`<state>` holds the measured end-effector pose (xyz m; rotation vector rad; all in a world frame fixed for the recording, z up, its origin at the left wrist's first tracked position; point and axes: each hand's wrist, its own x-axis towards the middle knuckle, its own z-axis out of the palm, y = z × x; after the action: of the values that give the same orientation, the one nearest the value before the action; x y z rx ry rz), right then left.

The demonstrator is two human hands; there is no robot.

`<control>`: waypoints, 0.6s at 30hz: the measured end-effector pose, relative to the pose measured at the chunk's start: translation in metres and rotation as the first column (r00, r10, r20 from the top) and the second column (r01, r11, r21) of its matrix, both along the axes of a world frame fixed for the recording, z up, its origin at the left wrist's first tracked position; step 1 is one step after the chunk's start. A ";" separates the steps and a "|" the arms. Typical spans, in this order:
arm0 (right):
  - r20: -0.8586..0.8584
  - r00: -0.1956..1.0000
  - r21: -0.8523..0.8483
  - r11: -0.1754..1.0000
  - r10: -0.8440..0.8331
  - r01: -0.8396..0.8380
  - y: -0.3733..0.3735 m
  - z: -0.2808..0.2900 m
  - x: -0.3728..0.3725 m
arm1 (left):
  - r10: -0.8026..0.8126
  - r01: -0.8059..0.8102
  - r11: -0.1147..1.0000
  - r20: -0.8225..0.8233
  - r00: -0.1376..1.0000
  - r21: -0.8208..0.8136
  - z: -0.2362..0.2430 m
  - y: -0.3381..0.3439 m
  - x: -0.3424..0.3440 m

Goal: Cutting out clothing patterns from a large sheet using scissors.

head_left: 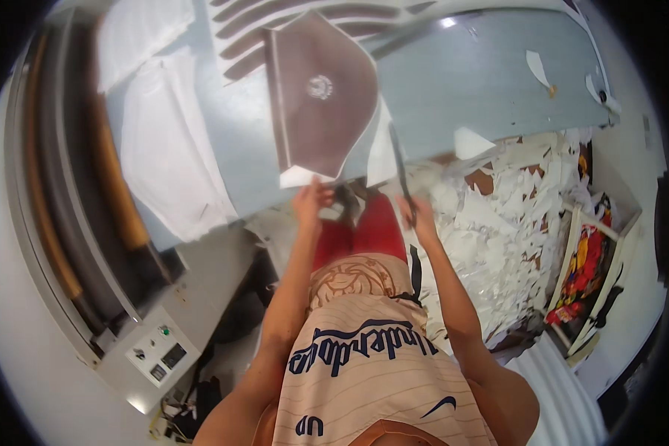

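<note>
A dark brown printed panel with a pale round emblem (pixel 320 97) lies on a white sheet on the grey-blue table (pixel 483 82). My left hand (pixel 310 202) pinches the near white edge of that sheet at the table's front. In my right hand (pixel 418 214) is a long dark blade or pair of scissors (pixel 398 160), pointing away from me along the sheet's right edge. Whether the blade is in the paper I cannot tell.
White sheets (pixel 167 149) lie on the table's left part. A heap of white paper offcuts (pixel 498 223) covers the floor at right. A roller machine with a control box (pixel 156 353) stands at left. A white rack with colourful fabric (pixel 587 267) stands far right.
</note>
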<state>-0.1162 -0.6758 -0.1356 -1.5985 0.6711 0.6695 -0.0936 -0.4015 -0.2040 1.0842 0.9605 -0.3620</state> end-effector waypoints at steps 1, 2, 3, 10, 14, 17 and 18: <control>0.033 0.999 0.009 0.999 0.030 -0.031 -0.001 0.004 -0.011 | 0.013 -0.013 1.000 -0.008 1.000 -0.014 -0.002 -0.003 0.000; 0.054 0.996 0.018 0.997 0.070 -0.071 -0.002 0.008 -0.023 | 0.047 -0.047 0.999 0.012 0.999 -0.025 -0.004 -0.009 -0.002; 0.036 0.994 0.026 0.994 0.105 -0.106 -0.002 0.010 -0.032 | 0.068 -0.067 0.996 0.028 0.997 -0.051 -0.004 -0.012 -0.004; -0.066 0.896 0.272 0.872 0.440 -0.408 -0.011 -0.007 -0.029 | 0.127 -0.125 0.984 0.009 0.992 -0.126 -0.003 -0.031 -0.012; -0.025 0.842 0.342 0.796 0.538 -0.499 -0.006 -0.021 -0.010 | 0.212 -0.210 0.973 0.004 0.977 -0.098 -0.004 -0.030 -0.017; 0.007 0.785 0.332 0.739 0.619 -0.586 0.001 -0.029 0.003 | 0.192 -0.190 0.980 0.032 0.981 -0.058 -0.007 -0.028 -0.021; 0.005 0.768 0.322 0.726 0.641 -0.608 0.003 -0.030 0.006 | 0.205 -0.202 0.977 0.040 0.978 -0.071 -0.008 -0.028 -0.022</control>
<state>-0.1103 -0.6733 -0.1660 -1.4889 0.0561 1.3032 -0.1156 -0.4292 -0.2124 0.9202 1.0004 -0.1976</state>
